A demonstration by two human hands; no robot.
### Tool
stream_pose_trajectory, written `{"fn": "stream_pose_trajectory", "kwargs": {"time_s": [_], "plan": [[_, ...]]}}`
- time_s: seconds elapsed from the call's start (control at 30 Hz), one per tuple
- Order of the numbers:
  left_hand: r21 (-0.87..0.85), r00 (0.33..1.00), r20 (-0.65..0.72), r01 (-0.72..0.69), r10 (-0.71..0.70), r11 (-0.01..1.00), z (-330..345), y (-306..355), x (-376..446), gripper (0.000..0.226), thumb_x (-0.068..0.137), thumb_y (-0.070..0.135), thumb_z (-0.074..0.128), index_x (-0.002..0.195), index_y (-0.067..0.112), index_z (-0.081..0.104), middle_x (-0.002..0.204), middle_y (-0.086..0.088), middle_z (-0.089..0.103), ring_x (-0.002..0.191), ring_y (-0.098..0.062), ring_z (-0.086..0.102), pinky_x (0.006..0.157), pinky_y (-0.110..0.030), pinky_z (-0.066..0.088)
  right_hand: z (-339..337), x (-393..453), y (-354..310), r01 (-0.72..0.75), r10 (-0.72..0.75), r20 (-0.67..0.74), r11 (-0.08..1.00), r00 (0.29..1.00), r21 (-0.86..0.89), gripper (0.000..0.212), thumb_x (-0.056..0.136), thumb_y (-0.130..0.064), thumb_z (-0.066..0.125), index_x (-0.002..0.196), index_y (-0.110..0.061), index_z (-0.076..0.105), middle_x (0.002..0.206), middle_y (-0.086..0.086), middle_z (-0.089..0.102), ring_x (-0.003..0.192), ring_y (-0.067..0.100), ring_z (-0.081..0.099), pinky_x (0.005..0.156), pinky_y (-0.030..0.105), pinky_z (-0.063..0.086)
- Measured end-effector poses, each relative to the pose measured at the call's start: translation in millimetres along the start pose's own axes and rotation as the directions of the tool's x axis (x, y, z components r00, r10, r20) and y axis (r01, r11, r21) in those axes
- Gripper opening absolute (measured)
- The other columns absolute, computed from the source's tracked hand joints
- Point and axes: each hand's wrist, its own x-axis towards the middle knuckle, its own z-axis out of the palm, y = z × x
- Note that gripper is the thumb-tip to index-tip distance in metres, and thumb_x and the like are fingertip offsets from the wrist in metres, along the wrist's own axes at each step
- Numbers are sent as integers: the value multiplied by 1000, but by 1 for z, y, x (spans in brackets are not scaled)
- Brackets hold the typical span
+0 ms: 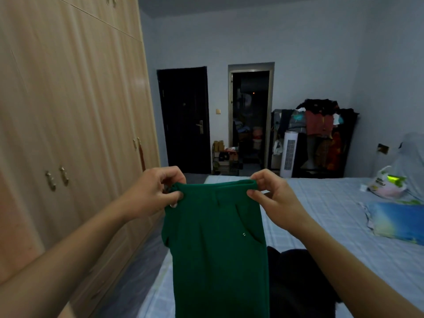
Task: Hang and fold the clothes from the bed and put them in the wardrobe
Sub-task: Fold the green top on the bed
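Observation:
I hold up green trousers (218,244) by the waistband in front of me, above the bed's near edge. My left hand (151,193) pinches the left end of the waistband, and my right hand (273,198) pinches the right end. The legs hang straight down out of the frame. A dark garment (296,278) lies on the bed (325,226) just right of the trousers. The wooden wardrobe (68,125) fills the left side, its doors closed.
A blue pillow (397,221) and a plastic bag (387,182) lie on the bed's right side. At the far wall are a dark door (183,120), an open doorway (250,118), a white tower fan (289,153) and a full clothes rack (321,134). A narrow floor strip (135,269) runs between wardrobe and bed.

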Motion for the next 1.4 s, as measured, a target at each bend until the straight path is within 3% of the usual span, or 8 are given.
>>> {"fn": "stream_pose_trajectory", "kwargs": {"time_s": [0.2,0.47,0.63,0.83,1.0,1.13,1.27,1.4], "plan": [[-54,999,1,-32,32,998,4,0,7,13,87,-1,68,92,10,65,88,-9,66,74,-27,67,62,-41,58,-16,5,-1,72,-70,44,996,997,-44,19,92,-3,63,94,-21,58,87,12,64,80,29,66,68,47,58],[-45,999,-36,18,-19,999,19,-79,78,23,86,6,72,96,25,66,86,4,69,73,-18,68,65,-45,59,-6,71,64,-54,53,-8,989,999,-140,15,90,-8,67,92,-21,59,87,14,67,84,25,68,68,33,56],[61,995,-93,52,-46,997,36,-171,169,24,85,9,71,101,26,64,93,7,69,76,-4,65,60,-15,47,26,162,145,-226,217,-90,969,972,-101,10,91,-3,65,94,-12,60,94,30,63,88,39,66,75,42,60],[151,969,-243,-11,47,988,35,-253,272,21,90,7,65,108,14,59,102,2,61,77,5,54,62,-4,36,50,271,204,-209,186,-264,976,946,-63,14,90,0,66,92,-14,61,88,16,66,79,17,64,74,35,57],[217,922,-326,-143,210,966,24,-281,299,22,88,3,63,108,10,57,102,3,56,81,-2,48,68,-7,37,53,300,213,-26,-12,-293,992,956,-124,20,91,-5,66,90,-24,61,88,2,65,85,26,66,75,41,60],[201,918,-315,-183,240,962,21,-288,294,27,86,0,66,110,9,58,103,4,56,91,-6,51,75,-6,38,57,296,218,2,-41,-267,989,963,-145,16,90,-4,67,93,-18,61,92,6,64,89,31,65,79,51,58],[204,954,-172,-208,244,957,38,-300,250,35,83,-2,68,113,11,56,103,4,56,91,-5,51,82,-8,40,68,251,227,-14,-25,-200,982,980,-190,26,89,0,66,93,-25,61,93,-4,64,90,15,66,80,37,58],[187,986,-29,-154,162,970,73,-309,177,38,82,-1,69,114,14,56,103,2,57,93,-13,57,83,-33,52,88,175,239,-66,39,-118,969,992,-239,19,86,5,67,93,-12,63,92,-1,64,90,15,65,82,39,56]]}}
